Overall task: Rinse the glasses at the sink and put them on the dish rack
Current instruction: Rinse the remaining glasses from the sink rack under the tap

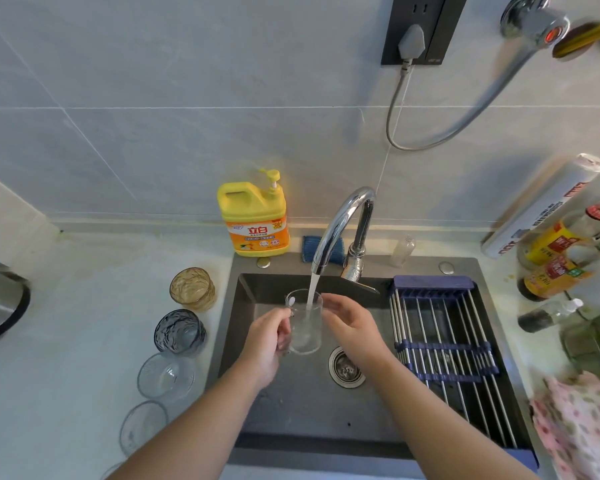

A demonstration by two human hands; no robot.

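Observation:
A clear glass mug stands upright under the chrome faucet, and water runs into it. My left hand grips its handle side. My right hand holds the rim and right wall with curled fingers. Both hands are over the dark sink. On the counter to the left wait an amber glass, a dark grey glass and two clear glasses. The roll-up dish rack spans the sink's right side with nothing on it.
A yellow detergent bottle and a blue sponge sit behind the sink. Sauce bottles and a foil roll crowd the right counter. A floral cloth lies at the right front. A kettle stands far left.

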